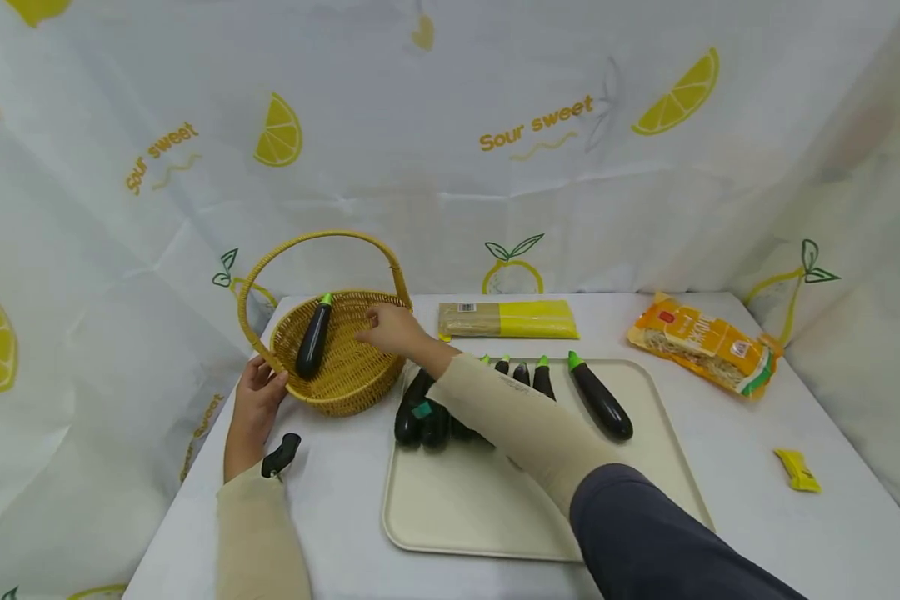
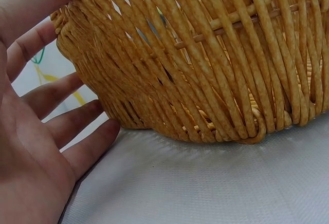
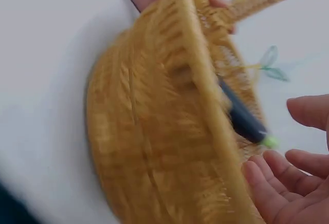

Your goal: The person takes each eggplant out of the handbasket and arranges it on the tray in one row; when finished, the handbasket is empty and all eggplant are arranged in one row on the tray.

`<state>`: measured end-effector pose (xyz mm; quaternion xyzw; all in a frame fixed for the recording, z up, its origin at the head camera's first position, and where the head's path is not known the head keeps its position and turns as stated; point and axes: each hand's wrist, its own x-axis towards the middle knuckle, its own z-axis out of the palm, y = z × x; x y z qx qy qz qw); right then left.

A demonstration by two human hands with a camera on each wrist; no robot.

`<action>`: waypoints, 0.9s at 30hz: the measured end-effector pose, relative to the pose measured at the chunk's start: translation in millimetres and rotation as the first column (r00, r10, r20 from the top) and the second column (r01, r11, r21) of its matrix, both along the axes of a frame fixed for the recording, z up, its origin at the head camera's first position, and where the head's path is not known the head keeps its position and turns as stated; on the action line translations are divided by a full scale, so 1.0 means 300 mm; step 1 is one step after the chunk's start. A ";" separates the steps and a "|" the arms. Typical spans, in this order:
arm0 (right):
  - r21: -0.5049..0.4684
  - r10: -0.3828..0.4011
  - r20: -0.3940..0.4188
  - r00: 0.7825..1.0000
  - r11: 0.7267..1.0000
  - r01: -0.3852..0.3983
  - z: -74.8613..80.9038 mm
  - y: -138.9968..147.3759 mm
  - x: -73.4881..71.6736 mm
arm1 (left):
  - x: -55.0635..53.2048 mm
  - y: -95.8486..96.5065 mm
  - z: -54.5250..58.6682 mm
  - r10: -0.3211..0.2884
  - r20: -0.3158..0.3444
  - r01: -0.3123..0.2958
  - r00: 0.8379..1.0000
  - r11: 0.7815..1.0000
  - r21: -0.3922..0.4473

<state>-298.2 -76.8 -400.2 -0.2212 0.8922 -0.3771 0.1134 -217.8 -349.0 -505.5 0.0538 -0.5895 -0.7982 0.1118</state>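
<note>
A yellow-brown wicker basket point(image 1: 354, 402) with a tall hoop handle stands at the back left of the table. Inside it, one dark eggplant point(image 1: 314, 342) with a green stem leans along the left wall. My left hand point(image 1: 255, 407) holds the basket's left side; in the left wrist view its fingers point(image 2: 77, 126) lie against the woven wall. Over the basket's right part hovers my right hand point(image 1: 399, 330), with nothing in it and fingers loosely bent. Several more eggplants point(image 1: 435, 427) lie on a beige tray point(image 1: 472, 512), partly hidden by my right forearm.
Another eggplant point(image 1: 602, 402) lies apart on the tray's right side. Behind the tray is a flat yellow packet point(image 1: 537, 319). An orange bag of noodles point(image 1: 701, 343) sits at the back right, and a small yellow wrapped piece point(image 1: 797, 470) near the right edge.
</note>
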 end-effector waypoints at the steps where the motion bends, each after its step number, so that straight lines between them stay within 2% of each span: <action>1: -0.011 -0.011 0.024 1.000 1.000 0.011 -0.015 -0.059 -0.008 | -0.002 -0.001 -0.001 0.001 0.002 -0.001 1.000 1.000 -0.003; 4: -0.044 -0.094 0.124 0.988 0.994 0.100 -0.063 -0.192 -0.020 | -0.005 -0.006 -0.002 -0.001 0.011 0.001 1.000 1.000 -0.009; 7: -0.123 -0.123 0.258 0.958 0.980 0.159 -0.102 -0.284 -0.026 | -0.003 -0.009 -0.003 -0.001 0.026 0.002 1.000 1.000 -0.014; 9: -0.185 -0.119 0.345 0.931 0.964 0.192 -0.118 -0.323 -0.033 | 0.000 -0.009 -0.003 -0.005 0.032 0.006 0.999 1.000 -0.018; 12: -0.280 -0.094 0.480 0.872 0.926 0.254 -0.131 -0.360 -0.046 | 0.001 -0.008 -0.001 -0.008 0.037 0.009 0.999 1.000 -0.026; 15: -0.296 -0.113 0.542 0.833 0.901 0.315 -0.141 -0.378 -0.057 | 0.001 -0.006 0.001 -0.007 0.051 0.009 0.999 0.999 -0.037; 16: -0.300 -0.119 0.552 0.826 0.895 0.329 -0.145 -0.380 -0.059 | 0.001 -0.004 0.001 -0.002 0.055 0.005 0.998 0.999 -0.040; 18: -0.296 -0.134 0.543 0.829 0.893 0.338 -0.152 -0.384 -0.060 | 0.001 -0.002 -0.001 0.007 0.065 -0.004 0.998 0.999 -0.048; 20: -0.290 -0.125 0.525 0.842 0.904 0.315 -0.158 -0.389 -0.056 | 0.001 -0.001 -0.002 0.011 0.070 -0.008 0.997 0.999 -0.042; 24: -0.276 0.031 0.476 0.879 0.954 0.116 -0.162 -0.400 -0.032 | 0.000 -0.002 -0.006 -0.002 0.055 0.004 0.998 1.000 -0.029; 27: -0.282 0.124 0.462 0.878 0.959 0.013 -0.146 -0.407 -0.014 | -0.001 -0.005 -0.003 -0.016 0.042 0.018 0.999 0.999 -0.045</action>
